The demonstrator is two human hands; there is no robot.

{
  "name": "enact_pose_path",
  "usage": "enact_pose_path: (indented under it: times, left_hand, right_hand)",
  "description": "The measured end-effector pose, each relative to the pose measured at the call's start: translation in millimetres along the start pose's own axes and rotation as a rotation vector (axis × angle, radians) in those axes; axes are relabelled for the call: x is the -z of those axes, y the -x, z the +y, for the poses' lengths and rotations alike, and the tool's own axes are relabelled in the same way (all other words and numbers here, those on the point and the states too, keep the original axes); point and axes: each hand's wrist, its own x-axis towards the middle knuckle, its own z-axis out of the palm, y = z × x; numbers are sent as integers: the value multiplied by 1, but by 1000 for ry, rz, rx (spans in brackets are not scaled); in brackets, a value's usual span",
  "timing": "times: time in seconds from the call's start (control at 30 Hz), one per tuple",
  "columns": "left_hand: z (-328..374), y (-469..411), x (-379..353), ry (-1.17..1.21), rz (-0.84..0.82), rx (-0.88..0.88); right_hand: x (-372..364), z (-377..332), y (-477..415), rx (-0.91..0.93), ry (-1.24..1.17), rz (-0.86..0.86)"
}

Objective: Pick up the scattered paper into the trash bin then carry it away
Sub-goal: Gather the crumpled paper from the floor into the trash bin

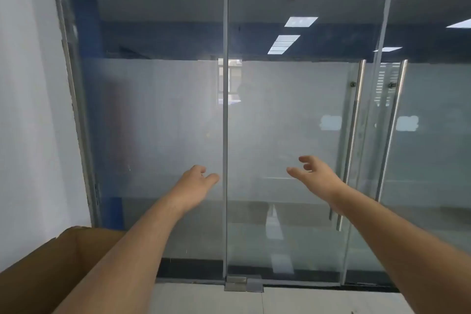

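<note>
Both my arms stretch forward toward a glass wall. My left hand (195, 185) is held out at mid-height with fingers loosely curled and nothing in it. My right hand (314, 173) is raised a little higher, fingers spread, holding nothing. No paper and no trash bin are in sight. A brown cardboard box (48, 265) sits at the lower left, under my left forearm, with its top open toward me.
A frosted glass partition (158, 122) fills the view, with a metal post (225, 120) between my hands. A glass door with long steel pull handles (353, 140) stands to the right. A white wall (30, 109) bounds the left. Pale floor tiles (305, 301) lie below.
</note>
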Motion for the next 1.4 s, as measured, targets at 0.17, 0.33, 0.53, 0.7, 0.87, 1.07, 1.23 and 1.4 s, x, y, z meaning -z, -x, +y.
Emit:
enact_pose_path:
  times: [0.17,0.33,0.53,0.7,0.87,1.07,1.23,1.4]
  left_hand:
    - [24,-31,-25,-79,26,-9]
    - [45,-59,-51,-155,38,-3]
    - [41,-82,-70,-202,10,31]
    - [26,-104,-64,-206,5,51]
    - [4,-126,-58,-206,-16,35]
    - [-55,-140,-90,-176,-145,33]
    - [-138,-109,-155,-186,-298,189]
    - [-256,-34,-220,-244,-501,453]
  right_hand:
    - [21,26,-43,-4,-42,-30]
    - [37,56,-90,-21,-14,-46]
    - [17,84,-124,-41,-38,-106]
    - [-4,85,-142,-44,-73,-107]
    - [-22,75,-151,-39,-54,-54]
    - [-74,98,-143,-47,7,-42]
    - [-145,177,-112,-146,43,-155]
    - [-227,293,-25,-320,118,-391]
